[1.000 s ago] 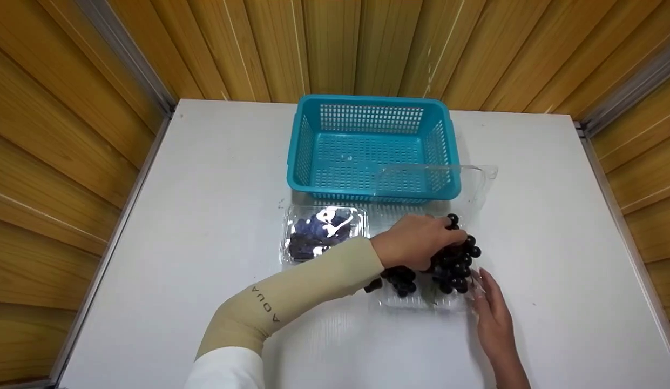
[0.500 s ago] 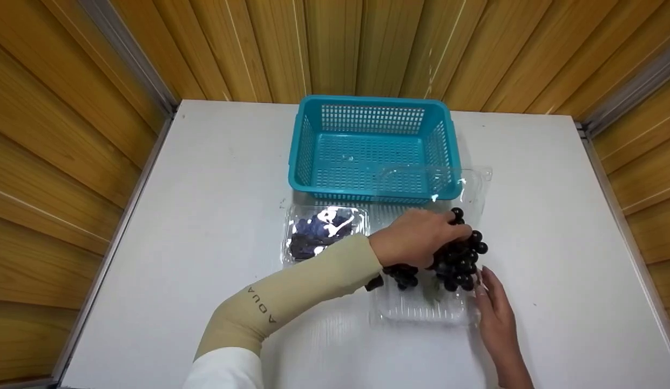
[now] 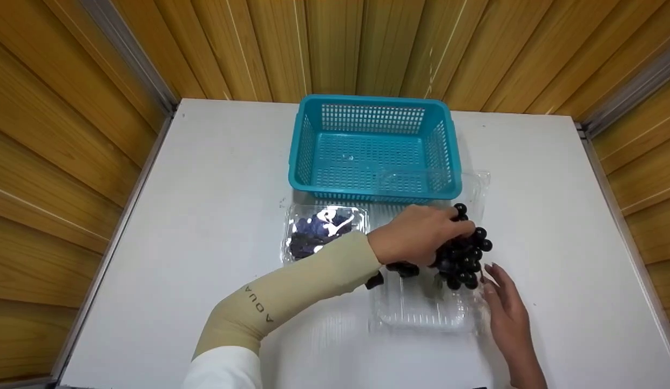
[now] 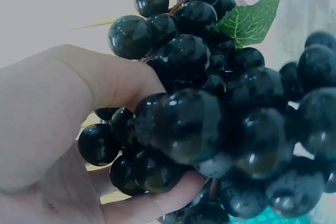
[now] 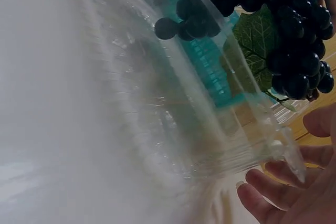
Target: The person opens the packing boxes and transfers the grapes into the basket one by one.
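Note:
My left hand (image 3: 421, 235) grips a bunch of dark grapes (image 3: 463, 265) over a clear plastic clamshell box (image 3: 421, 320) whose lid stands folded back. In the left wrist view, the thumb and fingers (image 4: 152, 203) curl round the glossy grapes (image 4: 184, 124), and a green leaf (image 4: 252, 19) hangs at the bunch's far side. Beside the box's right side is my right hand (image 3: 512, 313), its fingers loosely extended. Its fingertips lie right at the corner of the clear box (image 5: 184, 145) in the right wrist view, with the bunch (image 5: 294, 45) above.
A blue-green perforated basket (image 3: 367, 156) stands at the back, overlapped by the raised lid. Left of the open box sits a second clear box (image 3: 324, 229) holding dark purplish fruit, partly behind my left sleeve (image 3: 291, 286). Wood-patterned walls border the white table (image 3: 205, 216).
The grape bunch has moved slightly up and to the right in my left hand. The open box's near edge now shows lower in view. My right hand has shifted right, off the grapes' side.

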`<action>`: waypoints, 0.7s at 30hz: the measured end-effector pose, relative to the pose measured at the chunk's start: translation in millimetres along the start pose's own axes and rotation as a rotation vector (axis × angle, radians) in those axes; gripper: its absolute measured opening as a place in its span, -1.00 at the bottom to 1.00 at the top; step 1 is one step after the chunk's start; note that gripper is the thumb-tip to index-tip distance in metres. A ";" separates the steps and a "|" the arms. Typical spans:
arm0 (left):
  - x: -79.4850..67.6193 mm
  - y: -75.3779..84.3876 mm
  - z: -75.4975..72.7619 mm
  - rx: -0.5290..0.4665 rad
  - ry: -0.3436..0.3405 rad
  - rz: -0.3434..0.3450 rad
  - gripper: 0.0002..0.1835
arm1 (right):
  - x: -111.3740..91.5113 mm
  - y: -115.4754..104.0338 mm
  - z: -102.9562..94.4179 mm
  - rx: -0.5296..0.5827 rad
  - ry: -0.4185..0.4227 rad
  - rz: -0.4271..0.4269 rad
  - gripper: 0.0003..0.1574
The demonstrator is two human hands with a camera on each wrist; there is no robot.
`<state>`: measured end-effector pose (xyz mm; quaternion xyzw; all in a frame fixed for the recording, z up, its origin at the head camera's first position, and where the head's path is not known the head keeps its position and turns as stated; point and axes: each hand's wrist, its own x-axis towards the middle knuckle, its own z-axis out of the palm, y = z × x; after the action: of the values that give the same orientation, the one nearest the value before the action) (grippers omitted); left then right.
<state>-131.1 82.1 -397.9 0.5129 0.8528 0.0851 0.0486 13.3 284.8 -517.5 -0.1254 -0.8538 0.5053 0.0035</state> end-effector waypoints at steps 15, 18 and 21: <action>-6.3 1.9 -13.6 -0.017 0.043 -0.001 -0.42 | 4.4 -23.5 -15.0 -0.031 0.083 -0.104 -0.40; -8.5 3.2 -16.5 -0.012 0.054 -0.002 -0.44 | 4.3 -28.0 -15.3 -0.016 0.092 -0.127 -0.42; -11.3 4.1 -19.5 -0.011 0.067 -0.001 -0.47 | 3.9 -31.1 -15.7 -0.024 0.094 -0.123 -0.42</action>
<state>-125.6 72.1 -378.0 0.5091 0.8537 0.1068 0.0230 5.1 285.0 -483.5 -0.0965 -0.8648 0.4874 0.0730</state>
